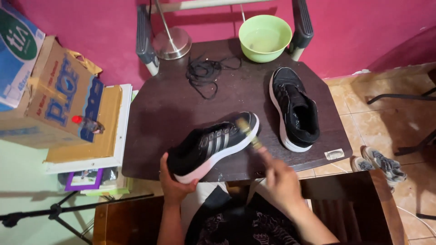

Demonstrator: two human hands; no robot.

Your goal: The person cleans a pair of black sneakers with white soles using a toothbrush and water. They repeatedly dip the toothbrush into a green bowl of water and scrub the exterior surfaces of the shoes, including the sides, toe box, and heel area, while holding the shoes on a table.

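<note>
gripping the black shoe heel near the table edge, left hand; right hand fingers clenched on a brush.

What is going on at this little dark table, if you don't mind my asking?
A person's left hand grips the heel of a black sneaker with grey stripes and a white sole, tilted on its side on the dark wooden table. The right hand holds a small brush against its toe. The matching black shoe, loose black laces and a green plastic bowl sit behind.
</note>
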